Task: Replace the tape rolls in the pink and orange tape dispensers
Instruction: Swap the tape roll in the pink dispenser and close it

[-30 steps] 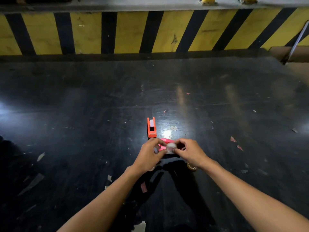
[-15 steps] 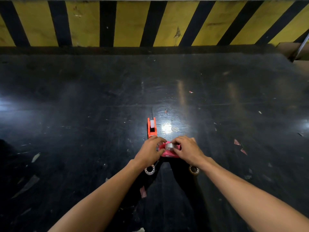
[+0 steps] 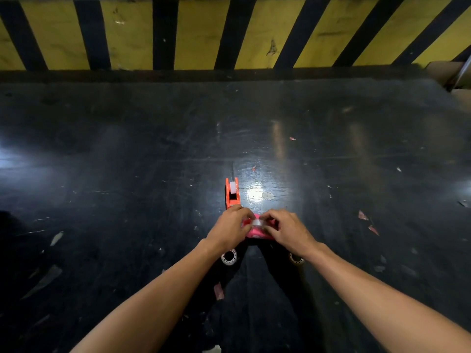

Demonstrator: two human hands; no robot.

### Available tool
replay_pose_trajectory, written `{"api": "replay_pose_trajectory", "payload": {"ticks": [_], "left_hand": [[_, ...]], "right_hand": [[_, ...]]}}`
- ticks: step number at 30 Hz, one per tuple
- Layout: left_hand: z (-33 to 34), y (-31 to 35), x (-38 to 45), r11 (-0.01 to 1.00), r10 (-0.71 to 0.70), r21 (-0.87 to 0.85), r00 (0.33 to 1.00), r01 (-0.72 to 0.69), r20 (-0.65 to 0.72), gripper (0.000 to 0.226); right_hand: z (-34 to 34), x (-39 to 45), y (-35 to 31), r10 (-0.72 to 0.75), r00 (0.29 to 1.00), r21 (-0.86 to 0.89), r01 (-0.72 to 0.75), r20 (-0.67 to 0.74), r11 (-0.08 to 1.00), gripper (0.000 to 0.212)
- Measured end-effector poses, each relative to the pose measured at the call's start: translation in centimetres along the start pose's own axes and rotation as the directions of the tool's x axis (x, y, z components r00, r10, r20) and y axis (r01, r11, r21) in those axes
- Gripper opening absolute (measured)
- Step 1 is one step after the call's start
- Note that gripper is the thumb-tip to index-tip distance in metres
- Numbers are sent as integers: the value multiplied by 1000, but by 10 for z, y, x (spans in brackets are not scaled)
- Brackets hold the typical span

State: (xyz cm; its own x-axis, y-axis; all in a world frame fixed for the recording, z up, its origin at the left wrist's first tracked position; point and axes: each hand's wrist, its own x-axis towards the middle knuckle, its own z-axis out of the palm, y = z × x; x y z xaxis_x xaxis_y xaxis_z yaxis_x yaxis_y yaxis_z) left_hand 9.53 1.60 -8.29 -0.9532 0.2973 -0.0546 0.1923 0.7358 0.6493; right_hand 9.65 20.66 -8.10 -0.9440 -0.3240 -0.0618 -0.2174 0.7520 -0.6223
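Observation:
The pink tape dispenser (image 3: 256, 233) lies on the black table between both my hands. My left hand (image 3: 229, 229) grips its left end. My right hand (image 3: 289, 230) grips the right end, fingertips on a clear tape roll (image 3: 258, 222) seated in the dispenser's top. The orange tape dispenser (image 3: 232, 192) stands just beyond my left hand, with a white roll showing in it. Two more tape rolls lie on the table: a white-cored one (image 3: 229, 257) under my left wrist and another (image 3: 296, 258) half hidden by my right wrist.
The black glossy table top (image 3: 127, 174) carries scraps of paper and tape, some red ones (image 3: 367, 220) to the right. A yellow and black striped barrier (image 3: 229, 34) runs along the far edge. A cardboard box corner (image 3: 453, 75) sits at the far right.
The pink dispenser has come down from a slight lift onto the table, and both hands closed in around it with the roll pressed into its top. The view tilted down.

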Motion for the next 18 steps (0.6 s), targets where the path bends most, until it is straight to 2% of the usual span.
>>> {"api": "replay_pose_trajectory", "payload": {"ticks": [5,10,13,15,18], "left_hand": [[1,2,1,1000,-21,18,1000,21,-8,18],[-1,6,2,996,-30,83,999,29,10,20],[-2,5,3,994,-46,96,999,44,18,18],[-3,5,3,994,-51,97,999,49,19,18],[-2,6,2,994,-51,93,999,49,20,19]], "right_hand": [[12,-2,-1,30,995,-8,-31,-100,999,13],[4,1,1,62,997,-3,-63,-48,998,22],[1,-3,4,186,975,-4,-188,-121,982,28],[0,-4,5,232,969,-82,-238,-83,968,27],[2,-3,2,283,959,-98,-281,2,955,30]]}}
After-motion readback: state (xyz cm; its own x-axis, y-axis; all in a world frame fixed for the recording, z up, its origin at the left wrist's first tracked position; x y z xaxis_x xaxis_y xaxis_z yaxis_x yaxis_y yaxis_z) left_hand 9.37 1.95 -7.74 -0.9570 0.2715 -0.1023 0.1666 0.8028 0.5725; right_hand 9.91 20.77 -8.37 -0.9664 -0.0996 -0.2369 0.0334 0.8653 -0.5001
